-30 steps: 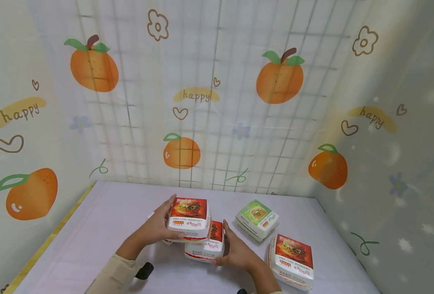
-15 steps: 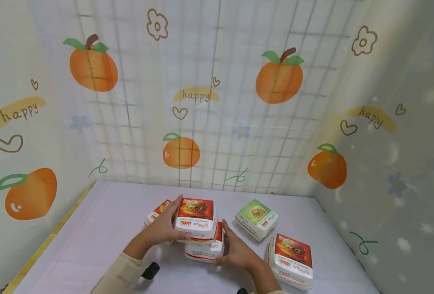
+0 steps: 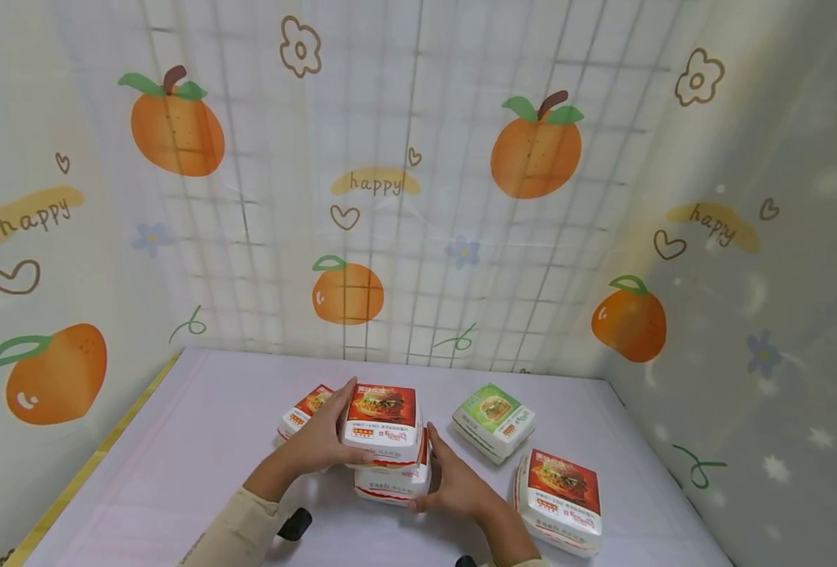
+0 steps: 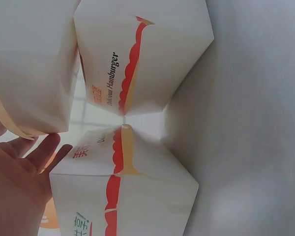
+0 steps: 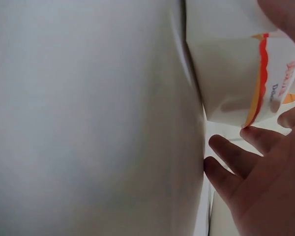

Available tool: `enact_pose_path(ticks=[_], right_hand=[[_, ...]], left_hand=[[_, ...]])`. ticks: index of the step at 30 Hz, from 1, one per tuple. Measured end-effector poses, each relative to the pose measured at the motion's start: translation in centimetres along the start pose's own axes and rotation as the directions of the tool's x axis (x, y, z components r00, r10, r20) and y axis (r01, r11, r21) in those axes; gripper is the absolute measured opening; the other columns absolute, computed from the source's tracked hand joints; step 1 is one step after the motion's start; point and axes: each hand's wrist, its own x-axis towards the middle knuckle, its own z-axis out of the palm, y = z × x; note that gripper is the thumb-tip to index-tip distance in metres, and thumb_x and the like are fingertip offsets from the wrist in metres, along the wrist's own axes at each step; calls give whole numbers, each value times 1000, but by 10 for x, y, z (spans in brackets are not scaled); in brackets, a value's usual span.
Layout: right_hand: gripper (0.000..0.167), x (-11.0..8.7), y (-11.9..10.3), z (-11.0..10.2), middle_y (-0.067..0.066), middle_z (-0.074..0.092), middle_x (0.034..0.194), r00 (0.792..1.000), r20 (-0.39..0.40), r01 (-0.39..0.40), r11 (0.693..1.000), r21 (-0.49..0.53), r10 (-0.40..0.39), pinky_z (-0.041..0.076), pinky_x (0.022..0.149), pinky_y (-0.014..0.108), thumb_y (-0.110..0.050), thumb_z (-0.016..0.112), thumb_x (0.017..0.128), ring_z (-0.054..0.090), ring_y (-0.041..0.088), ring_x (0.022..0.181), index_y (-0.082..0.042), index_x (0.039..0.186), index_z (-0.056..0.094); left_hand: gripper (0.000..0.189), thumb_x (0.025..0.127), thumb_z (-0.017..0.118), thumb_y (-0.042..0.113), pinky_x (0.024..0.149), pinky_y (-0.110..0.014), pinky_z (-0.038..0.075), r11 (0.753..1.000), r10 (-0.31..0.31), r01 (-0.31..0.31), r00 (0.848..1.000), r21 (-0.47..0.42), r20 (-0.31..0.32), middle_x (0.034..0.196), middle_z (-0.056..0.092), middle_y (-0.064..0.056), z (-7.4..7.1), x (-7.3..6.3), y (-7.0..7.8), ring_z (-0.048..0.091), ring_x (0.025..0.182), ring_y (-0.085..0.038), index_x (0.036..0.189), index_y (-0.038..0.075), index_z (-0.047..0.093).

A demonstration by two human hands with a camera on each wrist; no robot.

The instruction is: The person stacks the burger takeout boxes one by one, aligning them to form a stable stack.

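Note:
My left hand (image 3: 319,441) grips a red-topped white hamburger box (image 3: 383,413) at its left side, thumb along the front. That box overlaps the top of a second hamburger box (image 3: 390,486), hiding most of its lid. At the lower box's right side, my right hand (image 3: 453,480) holds it with the thumb at the front corner and fingers behind. In the right wrist view, fingertips (image 5: 248,132) meet that box's edge (image 5: 231,78). The left wrist view shows the lower box (image 4: 152,54) standing on the table, the gripped box (image 4: 29,64) beside its top.
Left of the hands, partly covered, lies another red-topped box (image 3: 298,417). A green-topped burger box (image 3: 494,417) sits behind my right hand, and a red-topped one (image 3: 563,500) to its right. A patterned curtain (image 3: 404,236) stands behind the table (image 3: 177,441).
My left hand has carried the upper box rightward over the lower one and slightly down, uncovering more of the left-hand box. My right hand has stayed in place.

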Motion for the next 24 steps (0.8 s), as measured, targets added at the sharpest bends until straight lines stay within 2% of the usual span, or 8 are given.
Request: enact_pose_path(ticks=[4, 11, 18, 24], right_hand=[[138, 0, 0, 0, 21, 34, 151, 1000, -4, 7, 1000, -5, -7, 15, 110, 63, -40, 94, 57, 31, 38, 138, -12, 157, 3], [138, -3, -1, -1, 22, 33, 151, 1000, -8, 6, 1000, -11, -6, 18, 109, 63, -40, 94, 57, 33, 39, 137, -16, 158, 2], [136, -10, -4, -4, 22, 31, 152, 998, -54, 36, 999, -26, -37, 20, 109, 62, -45, 92, 57, 31, 40, 137, -19, 158, 5], [133, -12, -4, -5, 18, 28, 155, 996, -88, 28, 999, -31, -31, 22, 108, 62, -50, 91, 57, 31, 38, 138, -24, 158, 8]], left_hand=[[127, 58, 85, 61, 107, -60, 28, 1000, 12, -12, 1000, 18, -3, 157, 23, 1, 1, 1, -1, 27, 138, -24, 157, 28, 13], [126, 58, 84, 63, 108, -59, 27, 999, -12, 11, 1000, 39, 21, 157, 22, 3, 5, 0, 2, 23, 141, -22, 157, 31, 12], [128, 58, 85, 61, 108, -60, 25, 999, 12, -13, 1000, 42, 22, 158, 20, 2, 5, -1, 0, 23, 141, -24, 157, 27, 13], [128, 57, 84, 64, 110, -55, 25, 997, 42, -45, 998, 70, 43, 159, 18, 6, 3, 0, -2, 21, 142, -18, 157, 32, 10]])
